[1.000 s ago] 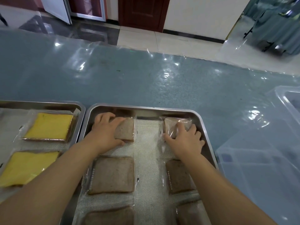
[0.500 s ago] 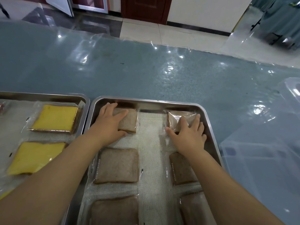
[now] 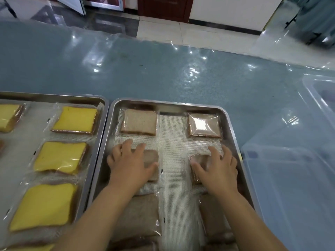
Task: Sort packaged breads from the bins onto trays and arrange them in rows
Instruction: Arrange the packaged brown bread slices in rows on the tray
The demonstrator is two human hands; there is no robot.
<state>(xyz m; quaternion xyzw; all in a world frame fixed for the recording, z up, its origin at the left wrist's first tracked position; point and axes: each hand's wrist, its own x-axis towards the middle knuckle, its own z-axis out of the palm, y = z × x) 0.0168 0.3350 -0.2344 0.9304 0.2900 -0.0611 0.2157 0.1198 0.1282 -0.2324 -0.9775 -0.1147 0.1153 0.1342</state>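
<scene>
Both hands lie flat on the second row of packaged brown bread in the steel tray (image 3: 168, 104).

The left hand (image 3: 130, 163) rests palm down, fingers straight and spread, on the left second-row pack (image 3: 152, 161); the right hand (image 3: 217, 169) lies the same way on the right second-row pack (image 3: 198, 160) (neither hand curls round anything). Beyond the fingertips, the far-left pack (image 3: 138, 122) and the far-right pack (image 3: 204, 125) sit on the white mesh liner (image 3: 172, 142), apart from the hands. The neighbouring tray (image 3: 54, 96) to the left holds yellow bread packs (image 3: 75, 119) in rows; a clear plastic bin (image 3: 290, 178) stands to the right.
</scene>
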